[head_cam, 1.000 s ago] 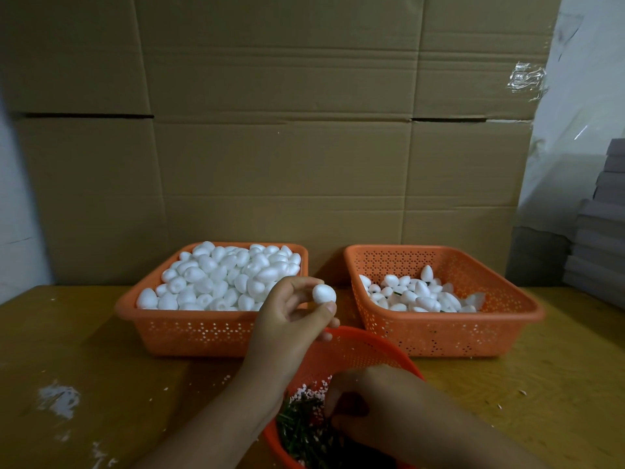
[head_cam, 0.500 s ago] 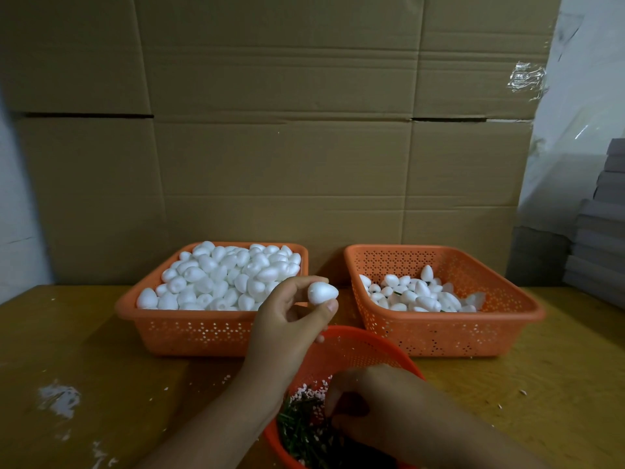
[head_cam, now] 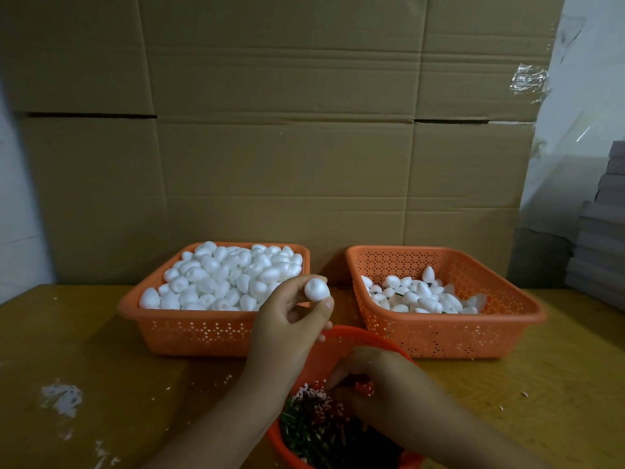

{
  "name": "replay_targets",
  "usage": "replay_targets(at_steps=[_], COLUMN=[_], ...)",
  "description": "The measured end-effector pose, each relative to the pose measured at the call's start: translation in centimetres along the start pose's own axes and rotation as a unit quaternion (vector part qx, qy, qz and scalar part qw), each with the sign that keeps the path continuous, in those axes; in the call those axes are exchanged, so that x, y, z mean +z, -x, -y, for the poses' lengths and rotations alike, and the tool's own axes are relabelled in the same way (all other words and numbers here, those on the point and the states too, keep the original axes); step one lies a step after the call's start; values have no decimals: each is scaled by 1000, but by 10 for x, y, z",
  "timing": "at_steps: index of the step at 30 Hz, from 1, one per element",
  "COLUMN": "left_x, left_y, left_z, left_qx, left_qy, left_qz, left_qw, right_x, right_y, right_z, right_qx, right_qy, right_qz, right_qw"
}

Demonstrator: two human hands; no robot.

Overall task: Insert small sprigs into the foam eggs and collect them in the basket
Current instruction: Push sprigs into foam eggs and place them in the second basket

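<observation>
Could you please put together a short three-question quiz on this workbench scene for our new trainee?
1. True or false: the left hand holds a foam egg up above the table.
2. Which rectangular basket is fuller: the left basket or the right basket?
3. Where is the right hand reaching? A) the right basket B) the round bowl of sprigs C) the cardboard wall

Key: 1 true; 2 left basket; 3 B.

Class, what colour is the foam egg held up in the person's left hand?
White. The foam egg pinched by the left hand shows plainly in the head view.
</observation>
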State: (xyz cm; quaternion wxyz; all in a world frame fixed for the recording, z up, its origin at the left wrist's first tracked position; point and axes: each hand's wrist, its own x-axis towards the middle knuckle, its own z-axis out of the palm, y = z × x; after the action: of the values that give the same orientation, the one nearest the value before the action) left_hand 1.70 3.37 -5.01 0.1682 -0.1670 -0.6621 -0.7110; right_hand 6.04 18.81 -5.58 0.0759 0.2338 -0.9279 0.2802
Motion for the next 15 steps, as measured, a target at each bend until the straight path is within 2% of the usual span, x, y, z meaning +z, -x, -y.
replay_targets(at_steps=[4,7,12,15], left_x=[-3,-3,-2,-1], left_y=[0,0,2,4], left_z=[4,4,1,-1], left_qx=[8,4,6,37], left_qy=[-36,-44,-81,-144], left_qz=[6,7,37,64], left_qw=[999,999,996,987], right_x=[-4,-10,-20,-24], right_y=[-2,-3,-2,-1], right_z=[4,7,9,9], right_qx=[18,57,119,120], right_qy=[-88,-188,-375,-458], right_qz=[-59,-124,-184,-212], right_qw=[994,973,901,855])
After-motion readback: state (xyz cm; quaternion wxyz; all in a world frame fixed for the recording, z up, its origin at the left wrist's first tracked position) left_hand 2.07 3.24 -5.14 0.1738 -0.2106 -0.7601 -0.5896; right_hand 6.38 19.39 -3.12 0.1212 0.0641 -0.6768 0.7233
